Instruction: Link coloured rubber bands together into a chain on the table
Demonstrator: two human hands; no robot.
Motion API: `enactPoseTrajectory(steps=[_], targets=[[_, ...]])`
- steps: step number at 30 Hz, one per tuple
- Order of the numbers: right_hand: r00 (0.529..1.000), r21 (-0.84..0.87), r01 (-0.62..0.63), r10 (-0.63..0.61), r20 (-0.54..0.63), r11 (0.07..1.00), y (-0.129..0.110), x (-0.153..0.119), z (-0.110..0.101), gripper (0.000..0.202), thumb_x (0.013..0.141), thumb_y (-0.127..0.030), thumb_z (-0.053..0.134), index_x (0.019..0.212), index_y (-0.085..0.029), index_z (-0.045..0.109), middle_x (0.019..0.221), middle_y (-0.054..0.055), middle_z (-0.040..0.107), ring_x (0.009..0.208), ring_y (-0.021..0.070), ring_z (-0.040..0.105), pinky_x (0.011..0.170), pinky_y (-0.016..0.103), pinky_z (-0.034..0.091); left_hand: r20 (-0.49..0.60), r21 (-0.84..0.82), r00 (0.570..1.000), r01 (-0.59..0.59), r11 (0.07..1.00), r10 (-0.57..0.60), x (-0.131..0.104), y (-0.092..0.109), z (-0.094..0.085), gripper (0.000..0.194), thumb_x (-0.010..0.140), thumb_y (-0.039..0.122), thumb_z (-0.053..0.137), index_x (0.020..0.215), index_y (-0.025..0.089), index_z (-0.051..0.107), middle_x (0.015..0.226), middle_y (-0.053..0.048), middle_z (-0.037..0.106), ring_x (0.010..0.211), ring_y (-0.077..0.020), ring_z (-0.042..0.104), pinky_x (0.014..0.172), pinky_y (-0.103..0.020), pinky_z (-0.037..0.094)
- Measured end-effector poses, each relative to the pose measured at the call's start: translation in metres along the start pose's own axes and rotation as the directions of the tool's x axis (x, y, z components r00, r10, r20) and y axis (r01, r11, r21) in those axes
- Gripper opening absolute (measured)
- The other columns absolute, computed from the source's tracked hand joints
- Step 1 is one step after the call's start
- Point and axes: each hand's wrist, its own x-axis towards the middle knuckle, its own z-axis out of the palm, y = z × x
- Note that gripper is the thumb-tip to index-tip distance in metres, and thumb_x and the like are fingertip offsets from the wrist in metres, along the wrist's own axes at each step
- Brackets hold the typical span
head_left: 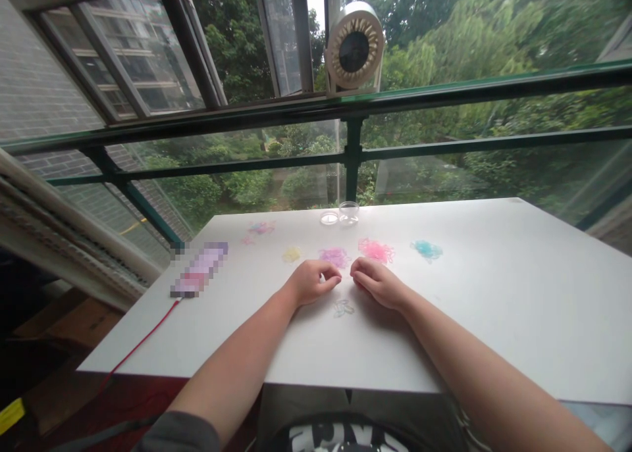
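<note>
My left hand (315,282) rests low over the white table with thumb and forefinger pinched together. Facing it a short gap away, my right hand (378,282) has its fingers curled into a pinch. Anything between either set of fingertips is too small to make out. Just beyond the left hand lies a pile of purple loops (334,257), which look like small rubber bands. Pink loops (376,249) lie just behind the right hand. A few clear or greyish loops (343,308) are on the tabletop between my wrists, nearer to me.
Yellow loops (291,254) lie left of the purple ones, teal loops (426,249) to the right. Mixed-colour loops (261,227) sit farther back. Two clear round containers (348,214) stand at the far edge. A blurred-out device (200,270) with a red cable (143,339) is at left.
</note>
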Motion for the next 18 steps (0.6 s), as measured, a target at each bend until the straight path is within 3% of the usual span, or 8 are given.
enactPoseTrajectory(steps=[6,18], targets=[[0.997,-0.031,0.076,-0.075,0.025,0.997,0.0043,0.0007,0.0017,0.011,0.076,-0.021,0.051,0.085,-0.016,0.05,0.056,-0.006,0.04,0.05,0.0077,0.037,0.048,0.021,0.029,0.039,0.0,0.999,-0.009,1.0,0.009,-0.0003,-0.0003,0.0024,0.016,0.075,0.025,0.054,0.076,0.015,0.066,0.066,-0.001,0.064,0.061,-0.009,0.055,0.058,-0.02,0.039],[0.997,-0.177,0.076,-0.074,0.016,0.981,-0.0003,0.0009,0.0041,0.006,0.075,-0.018,0.05,0.072,-0.016,0.054,0.055,-0.005,0.043,0.051,0.0074,0.038,0.048,0.02,0.029,0.058,-0.004,0.998,-0.006,1.0,0.006,-0.0001,0.0031,0.0015,0.016,0.074,0.025,0.053,0.072,0.014,0.065,0.064,-0.001,0.062,0.056,-0.0077,0.051,0.055,-0.018,0.037]])
